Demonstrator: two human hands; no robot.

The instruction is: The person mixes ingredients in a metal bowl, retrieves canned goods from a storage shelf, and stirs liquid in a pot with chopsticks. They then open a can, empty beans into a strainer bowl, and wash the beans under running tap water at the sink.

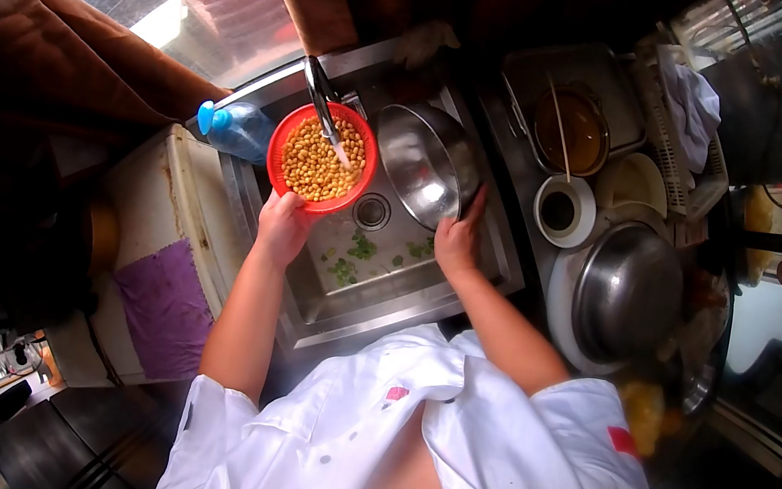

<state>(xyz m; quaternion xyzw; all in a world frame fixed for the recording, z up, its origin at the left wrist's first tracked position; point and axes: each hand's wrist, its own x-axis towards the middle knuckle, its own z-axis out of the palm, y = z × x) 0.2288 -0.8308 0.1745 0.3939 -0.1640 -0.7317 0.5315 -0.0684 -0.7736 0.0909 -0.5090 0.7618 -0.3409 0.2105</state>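
My left hand (284, 229) grips the near rim of a red colander (274, 148), which is full of yellow-brown soybeans (319, 168). Water runs from the faucet (321, 92) onto the beans. On the right, my right hand (458, 242) is closed on the edge of a steel bowl (421, 158), tilted so that its inside shows. Both are held over the metal sink (330, 311). Bits of green leaf (344, 270) lie on the sink floor near the drain (373, 211).
Left of the faucet stands a blue-capped spray bottle (238, 129). A purple cloth (164, 310) lies on the white counter. To the right are a white cup (564, 212) with dark liquid, a pot of brown liquid (571, 135), a domed steel lid (628, 292) and a dish rack (675, 135).
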